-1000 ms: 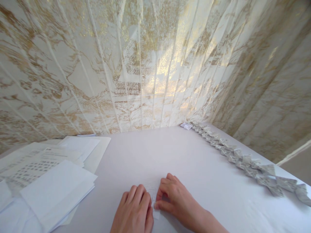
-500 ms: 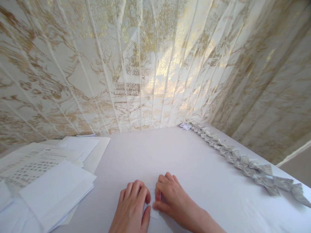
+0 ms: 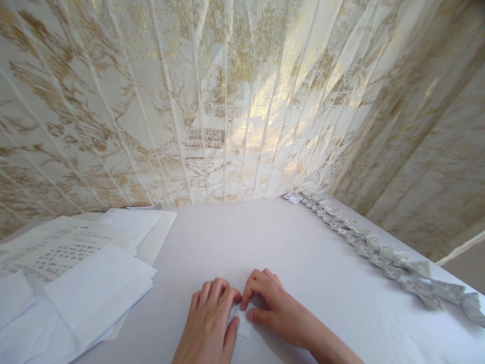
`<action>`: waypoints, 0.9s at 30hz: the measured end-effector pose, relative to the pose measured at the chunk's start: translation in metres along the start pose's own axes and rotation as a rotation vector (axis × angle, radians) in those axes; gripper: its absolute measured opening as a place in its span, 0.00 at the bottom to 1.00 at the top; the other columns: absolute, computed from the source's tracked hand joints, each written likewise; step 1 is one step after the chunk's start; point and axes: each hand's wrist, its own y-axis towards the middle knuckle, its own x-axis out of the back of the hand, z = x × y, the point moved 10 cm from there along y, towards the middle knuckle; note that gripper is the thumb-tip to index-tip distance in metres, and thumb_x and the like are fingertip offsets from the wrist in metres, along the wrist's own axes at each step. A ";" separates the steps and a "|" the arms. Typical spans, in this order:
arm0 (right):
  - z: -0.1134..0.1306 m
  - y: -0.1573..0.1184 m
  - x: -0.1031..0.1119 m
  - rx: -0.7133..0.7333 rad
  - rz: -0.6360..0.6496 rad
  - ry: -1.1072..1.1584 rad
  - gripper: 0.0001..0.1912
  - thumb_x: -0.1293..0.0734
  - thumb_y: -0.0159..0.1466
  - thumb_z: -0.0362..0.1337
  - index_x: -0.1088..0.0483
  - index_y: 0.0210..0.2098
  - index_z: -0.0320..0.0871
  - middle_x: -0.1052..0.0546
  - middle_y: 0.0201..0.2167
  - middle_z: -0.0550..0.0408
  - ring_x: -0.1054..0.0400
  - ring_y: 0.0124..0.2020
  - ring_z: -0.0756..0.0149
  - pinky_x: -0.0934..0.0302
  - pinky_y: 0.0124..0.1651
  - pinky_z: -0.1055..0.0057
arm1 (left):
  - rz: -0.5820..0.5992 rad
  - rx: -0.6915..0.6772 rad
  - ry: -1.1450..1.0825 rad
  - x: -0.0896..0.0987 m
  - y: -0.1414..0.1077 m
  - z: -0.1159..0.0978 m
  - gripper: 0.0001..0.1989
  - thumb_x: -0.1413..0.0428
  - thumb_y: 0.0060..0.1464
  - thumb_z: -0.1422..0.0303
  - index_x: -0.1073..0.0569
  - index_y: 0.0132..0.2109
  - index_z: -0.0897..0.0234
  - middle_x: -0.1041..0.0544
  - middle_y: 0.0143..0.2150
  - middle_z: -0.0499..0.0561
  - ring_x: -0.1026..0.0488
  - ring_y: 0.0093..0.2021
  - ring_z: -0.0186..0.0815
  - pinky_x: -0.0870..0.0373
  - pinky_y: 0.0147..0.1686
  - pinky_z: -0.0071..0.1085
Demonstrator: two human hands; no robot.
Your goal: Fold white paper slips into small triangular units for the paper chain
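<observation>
A small piece of folded white paper (image 3: 244, 327) lies on the white table between my two hands, partly covered by their fingers. My left hand (image 3: 212, 316) is curled over its left side, with index finger and thumb on the paper. From the right, my right hand (image 3: 271, 303) grips the paper's upper right edge, index fingertip close to the left index finger and thumb just below. How the paper is folded under the fingers is hidden.
On the left of the table (image 3: 227, 237) lies a pile of white paper sheets (image 3: 98, 288), with a printed sheet (image 3: 71, 247) among them. Folded grey paper pieces (image 3: 379, 253) run in rows along the right edge, a white folded piece (image 3: 293, 197) at their far end. Gold-patterned curtains (image 3: 212, 101) hang behind.
The view has shifted slightly, so the table items sit a little further right. My right index finger has come closer to the left one over the paper, and more of the paper shows.
</observation>
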 end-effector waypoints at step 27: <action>0.002 -0.002 -0.002 -0.005 -0.040 -0.029 0.13 0.35 0.53 0.20 0.31 0.31 0.45 0.30 0.37 0.59 0.40 0.44 0.63 0.50 0.51 0.65 | -0.055 -0.088 -0.102 0.002 -0.006 0.000 0.05 0.51 0.58 0.72 0.33 0.41 0.57 0.29 0.43 0.49 0.33 0.45 0.41 0.38 0.44 0.38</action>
